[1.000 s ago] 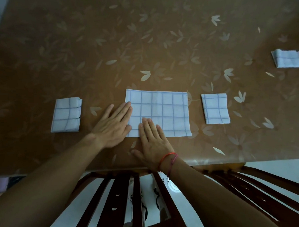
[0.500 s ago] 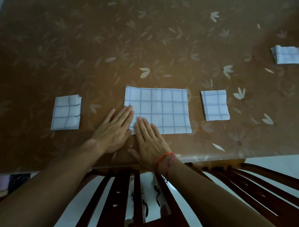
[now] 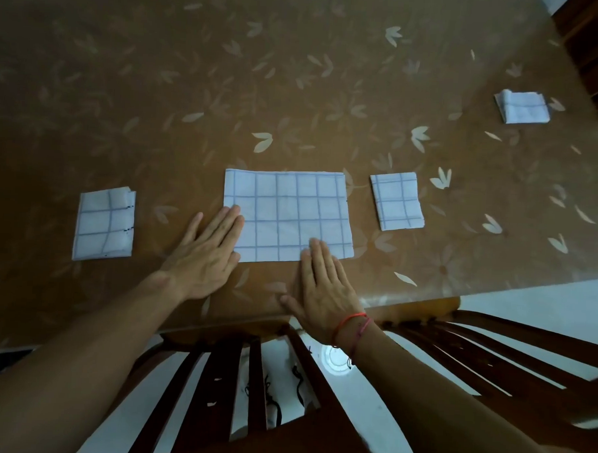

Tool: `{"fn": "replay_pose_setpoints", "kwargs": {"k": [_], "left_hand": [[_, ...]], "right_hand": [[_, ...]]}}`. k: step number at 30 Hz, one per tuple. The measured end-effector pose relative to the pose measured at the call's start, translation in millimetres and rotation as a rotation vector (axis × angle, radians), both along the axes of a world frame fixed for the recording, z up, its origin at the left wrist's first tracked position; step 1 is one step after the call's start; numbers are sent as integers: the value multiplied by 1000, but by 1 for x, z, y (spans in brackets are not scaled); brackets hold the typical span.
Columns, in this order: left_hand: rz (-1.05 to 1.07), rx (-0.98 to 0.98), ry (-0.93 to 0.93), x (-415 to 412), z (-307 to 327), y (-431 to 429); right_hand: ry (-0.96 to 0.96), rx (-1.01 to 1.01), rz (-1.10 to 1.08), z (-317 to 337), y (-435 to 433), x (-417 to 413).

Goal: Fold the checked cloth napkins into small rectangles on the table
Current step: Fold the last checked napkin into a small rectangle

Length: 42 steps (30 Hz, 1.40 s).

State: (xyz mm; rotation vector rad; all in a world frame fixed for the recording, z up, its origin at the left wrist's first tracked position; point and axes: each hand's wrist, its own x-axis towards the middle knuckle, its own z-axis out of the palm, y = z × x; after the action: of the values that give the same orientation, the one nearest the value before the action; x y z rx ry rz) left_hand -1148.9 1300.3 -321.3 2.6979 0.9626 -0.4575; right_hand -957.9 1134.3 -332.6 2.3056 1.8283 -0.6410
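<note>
Wide, flat left grip (image 3: 207, 253) and right grip (image 3: 322, 289) touch the napkin (image 3: 291, 212), near edge.

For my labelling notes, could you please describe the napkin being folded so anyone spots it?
On the brown leaf-patterned table, look near the front edge. Between two small folded napkins lies the wide napkin, touched by left hand and right hand, the largest.

4 checked napkins imo: 1 big napkin (image 3: 288, 212) + 3 small folded, left one (image 3: 104, 224), mid-right one (image 3: 397, 201), far-right one (image 3: 522, 107). 2 hands: left hand (image 3: 207, 253), right hand (image 3: 322, 289). 2 chairs: near chair (image 3: 222, 377), right chair (image 3: 491, 341). 1 table (image 3: 297, 72).
</note>
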Motion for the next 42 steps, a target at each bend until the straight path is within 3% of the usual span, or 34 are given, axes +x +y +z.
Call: {"fn": "replay_pose_setpoints", "kwargs": {"k": [5,14,16,18,19,21,23,24,28,42], "left_hand": [[14,-17,17,3,4,-2],[50,-1,3,11,11,-2],[66,2,-20,13,14,-2],[90,-6,-46,16,16,0],[107,-12,-60,18,17,1],[130,-14,-83,20,16,3],[134,-4,-106,22,16,2],[131,-3,-127,24,17,0],[148,-23,-199,32,20,-9],[182,-58,-221,43,23,-14]], "right_hand": [[-120,-1,-47,20,-24,29],[76,10,-192,47,-14,30],[185,-44,-344,-2,-26,50],[460,-284,-703,-122,-43,96],[537,-343,-744,-143,-34,104],[562,-179,-924,-88,-19,103],[431,138,-876,33,24,75],[439,224,-910,53,33,78],[482,134,-1054,65,46,95],[700,-35,-1113,56,51,98]]}}
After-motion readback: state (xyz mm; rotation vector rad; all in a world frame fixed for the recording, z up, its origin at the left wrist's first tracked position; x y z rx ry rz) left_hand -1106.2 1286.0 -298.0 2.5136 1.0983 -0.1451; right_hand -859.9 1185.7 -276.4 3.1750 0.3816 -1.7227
